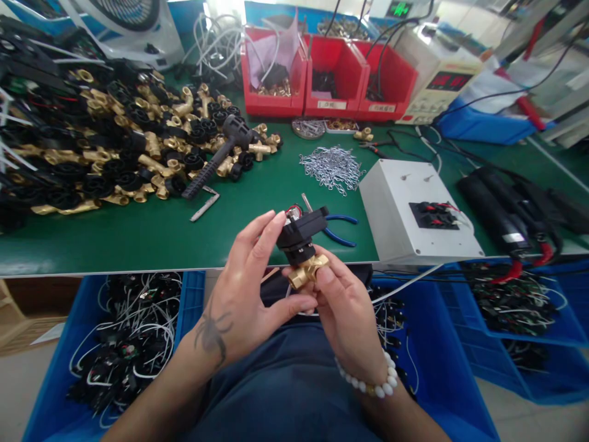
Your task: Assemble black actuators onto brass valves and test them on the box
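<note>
A brass valve body (309, 272) with a black housing (301, 230) on top is held in front of me, near the table's front edge. My right hand (343, 301) grips the brass part between thumb and fingers. My left hand (251, 285) is curved around the other side, its fingertips against the upper left of the black housing and its thumb below the brass. Red wire shows at the housing's top. Blue-handled pliers (340, 230) lie just behind it on the green table (257, 190).
Brass and black valve parts (151, 144) are heaped at the left, with a black mallet (218, 156) on them. Metal clips (332, 169) lie mid-table. Behind stand red bins (276, 104). A grey box (405, 209) is at the right. Blue crates (193, 301) sit below.
</note>
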`<state>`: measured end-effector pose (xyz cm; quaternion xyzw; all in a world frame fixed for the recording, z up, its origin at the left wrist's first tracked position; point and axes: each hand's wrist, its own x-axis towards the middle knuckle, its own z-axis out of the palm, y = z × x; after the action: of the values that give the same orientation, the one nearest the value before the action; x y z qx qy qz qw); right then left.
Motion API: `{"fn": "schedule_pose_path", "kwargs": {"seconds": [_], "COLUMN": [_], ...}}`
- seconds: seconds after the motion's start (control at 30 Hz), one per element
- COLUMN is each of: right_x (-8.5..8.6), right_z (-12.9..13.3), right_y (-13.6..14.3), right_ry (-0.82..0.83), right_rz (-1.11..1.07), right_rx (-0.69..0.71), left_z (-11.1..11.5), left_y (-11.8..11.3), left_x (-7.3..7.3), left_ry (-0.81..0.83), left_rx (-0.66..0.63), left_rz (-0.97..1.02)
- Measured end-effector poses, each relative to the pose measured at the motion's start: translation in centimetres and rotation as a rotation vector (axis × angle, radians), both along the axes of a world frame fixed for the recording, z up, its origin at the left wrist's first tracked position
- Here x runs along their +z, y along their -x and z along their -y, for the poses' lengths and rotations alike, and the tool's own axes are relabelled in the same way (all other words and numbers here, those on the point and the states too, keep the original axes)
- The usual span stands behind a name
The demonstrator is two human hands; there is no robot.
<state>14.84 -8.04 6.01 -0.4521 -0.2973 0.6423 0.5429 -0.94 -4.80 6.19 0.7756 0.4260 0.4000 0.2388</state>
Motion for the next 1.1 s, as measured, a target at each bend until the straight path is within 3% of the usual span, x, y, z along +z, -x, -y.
{"fn": "schedule_pose_path", "kwargs": {"seconds": [0.1, 0.2, 0.3, 0.37, 0.5, 0.57, 0.7, 0.83, 1.0, 1.1], "right_x": [-0.2, -0.5, -0.8, -0.8, -0.6, -0.8, -1.6, -1.8, -0.4, 0.6], "right_z": [0.1, -1.3, -5.4, -9.2, -16.2, -18.5, -20.5, -20.6, -18.8, -16.6], "right_y": [0.1, -0.8, -3.2, -5.2, -7.6, -7.7, -7.3, -7.4, -7.4, -6.8], "right_ry": [-0.009, -0.169, -0.347, -0.299, -0.043, 0.011, 0.056, 0.063, 0.006, -0.166], "right_rz": [0.068, 0.333, 0.727, 0.980, 1.488, 1.607, 1.665, 1.674, 1.669, 1.420], "right_rx": [0.033, 0.054, -0.183, -0.311, -0.151, -0.092, -0.001, 0.090, 0.045, -0.011], "left_z": [0.3, 0.0, -1.0, -1.8, -2.9, -3.2, -3.2, -3.0, -2.9, -2.7], "left_y": [-0.4, -0.8, -0.9, -0.8, -0.8, -0.9, -1.0, -0.9, -0.7, -0.7], "left_x": [-0.5, -1.6, -3.2, -4.3, -5.8, -6.1, -6.4, -6.7, -6.9, -6.7], "left_ry": [-0.012, 0.032, 0.069, 0.095, 0.192, 0.220, 0.184, 0.137, 0.098, 0.118], "left_rx": [0.056, 0.175, 0.260, 0.286, 0.306, 0.314, 0.307, 0.267, 0.237, 0.213], "left_rz": [-0.004, 0.088, 0.191, 0.238, 0.346, 0.392, 0.375, 0.344, 0.348, 0.347]}}
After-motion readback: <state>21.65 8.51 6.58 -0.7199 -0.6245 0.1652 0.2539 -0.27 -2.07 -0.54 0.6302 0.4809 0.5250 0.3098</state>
